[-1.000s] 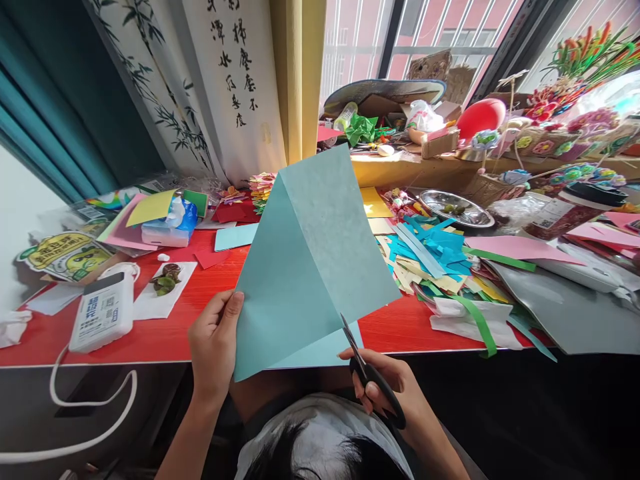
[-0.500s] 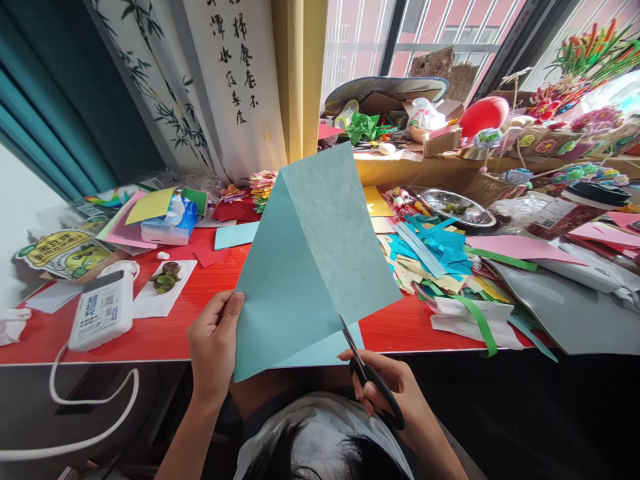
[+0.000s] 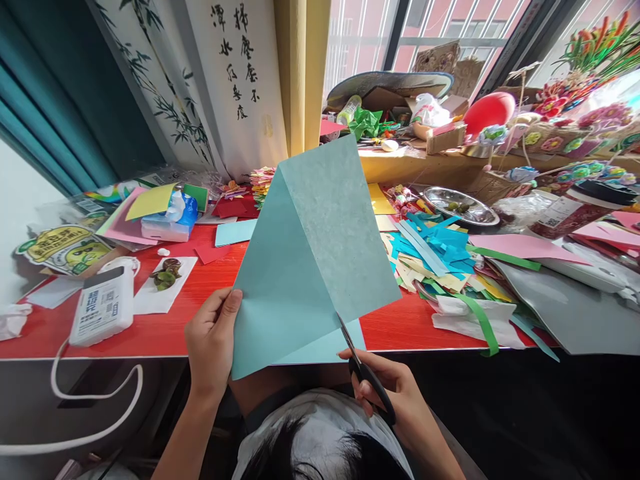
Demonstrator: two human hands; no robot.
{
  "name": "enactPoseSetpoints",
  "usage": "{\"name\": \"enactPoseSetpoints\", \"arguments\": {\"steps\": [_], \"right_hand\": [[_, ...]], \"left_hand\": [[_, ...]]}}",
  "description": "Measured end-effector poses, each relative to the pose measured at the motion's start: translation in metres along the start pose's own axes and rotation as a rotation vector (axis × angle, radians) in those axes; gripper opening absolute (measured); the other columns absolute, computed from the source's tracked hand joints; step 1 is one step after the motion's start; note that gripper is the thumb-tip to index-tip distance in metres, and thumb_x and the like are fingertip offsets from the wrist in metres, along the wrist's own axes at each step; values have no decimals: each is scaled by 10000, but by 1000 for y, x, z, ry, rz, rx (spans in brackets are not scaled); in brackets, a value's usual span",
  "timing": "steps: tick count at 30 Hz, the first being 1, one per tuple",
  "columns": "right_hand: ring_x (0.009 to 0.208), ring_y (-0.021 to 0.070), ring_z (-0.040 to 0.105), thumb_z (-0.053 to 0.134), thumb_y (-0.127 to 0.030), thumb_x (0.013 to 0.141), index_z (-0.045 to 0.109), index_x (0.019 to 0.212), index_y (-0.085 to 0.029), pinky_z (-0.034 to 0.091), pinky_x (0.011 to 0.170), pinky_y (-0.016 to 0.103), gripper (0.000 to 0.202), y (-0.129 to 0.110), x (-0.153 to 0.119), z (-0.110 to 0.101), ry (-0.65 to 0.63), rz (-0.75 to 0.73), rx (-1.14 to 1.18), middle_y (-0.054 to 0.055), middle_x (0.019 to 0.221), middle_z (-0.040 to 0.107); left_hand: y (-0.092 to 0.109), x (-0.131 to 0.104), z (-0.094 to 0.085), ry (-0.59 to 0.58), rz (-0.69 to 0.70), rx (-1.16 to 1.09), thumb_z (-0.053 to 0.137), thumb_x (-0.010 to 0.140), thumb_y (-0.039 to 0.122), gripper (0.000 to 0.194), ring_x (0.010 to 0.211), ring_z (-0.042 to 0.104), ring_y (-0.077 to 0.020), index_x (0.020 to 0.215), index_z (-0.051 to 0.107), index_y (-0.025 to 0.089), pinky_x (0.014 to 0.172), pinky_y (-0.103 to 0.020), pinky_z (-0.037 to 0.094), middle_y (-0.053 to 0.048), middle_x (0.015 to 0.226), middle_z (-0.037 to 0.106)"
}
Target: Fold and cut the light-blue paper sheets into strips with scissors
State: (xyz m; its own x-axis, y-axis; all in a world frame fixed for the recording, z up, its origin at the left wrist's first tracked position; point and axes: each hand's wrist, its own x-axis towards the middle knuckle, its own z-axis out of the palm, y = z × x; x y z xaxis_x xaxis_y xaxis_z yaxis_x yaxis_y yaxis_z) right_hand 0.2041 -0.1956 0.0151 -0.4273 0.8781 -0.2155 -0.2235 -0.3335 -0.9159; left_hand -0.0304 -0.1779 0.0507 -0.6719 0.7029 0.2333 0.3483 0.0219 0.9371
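Observation:
A sheet of light blue-green paper (image 3: 277, 287) is held up above the table's front edge, with a crease or cut line running down its middle. My left hand (image 3: 213, 343) is closed on its left edge, thumb on the front. In my right hand (image 3: 383, 383) is a pair of black-handled scissors (image 3: 370, 381), fingers through the loops. The scissor blades meet the sheet at its lower middle, at the bottom of that line. Under it, another light blue piece of paper (image 3: 327, 347) lies at the table edge.
On the red table (image 3: 387, 327) to the right is a heap of cut paper strips (image 3: 440, 247), beside a metal dish (image 3: 460, 205) and a lidded cup (image 3: 575, 210). At left are a white power bank (image 3: 103, 307) with a cable and a tissue pack (image 3: 170, 217).
Almost nothing differs. The view has shifted slightly, and the scissor handles look a little closer together, with the blades still at the paper's lower middle.

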Motion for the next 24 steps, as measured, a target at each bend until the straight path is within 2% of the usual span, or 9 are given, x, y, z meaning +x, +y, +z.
{"name": "enactPoseSetpoints", "arguments": {"steps": [10, 14, 18, 24], "right_hand": [[436, 34, 409, 660, -244, 722, 653, 1013, -171, 310, 447, 182, 300, 5, 1, 1, 27, 3, 5, -40, 573, 494], [417, 33, 400, 691, -290, 685, 659, 995, -164, 290, 429, 178, 337, 6, 2, 2, 28, -1, 23, -42, 544, 492], [413, 34, 394, 719, -337, 640, 669, 948, -147, 279, 438, 184, 366, 2, 1, 8, 81, -16, 22, -39, 524, 489], [418, 43, 378, 720, -358, 626, 661, 956, -148, 285, 445, 204, 396, -3, 0, 13, 101, -9, 31, -35, 533, 504]], "left_hand": [[-1, 1, 0, -5, -19, -20, 609, 711, 476, 292, 572, 386, -93, 760, 636, 190, 484, -193, 315, 31, 621, 482], [-1, 1, 0, -3, -22, -22, 610, 708, 479, 300, 565, 382, -93, 759, 636, 184, 477, -195, 308, 29, 620, 475], [-1, 0, 0, -13, -30, -23, 612, 702, 485, 307, 569, 383, -92, 764, 637, 185, 471, -192, 305, 26, 630, 479], [-1, -3, 0, -57, -79, -44, 624, 687, 482, 316, 559, 387, -95, 780, 639, 181, 464, -194, 316, 24, 625, 482]]}}
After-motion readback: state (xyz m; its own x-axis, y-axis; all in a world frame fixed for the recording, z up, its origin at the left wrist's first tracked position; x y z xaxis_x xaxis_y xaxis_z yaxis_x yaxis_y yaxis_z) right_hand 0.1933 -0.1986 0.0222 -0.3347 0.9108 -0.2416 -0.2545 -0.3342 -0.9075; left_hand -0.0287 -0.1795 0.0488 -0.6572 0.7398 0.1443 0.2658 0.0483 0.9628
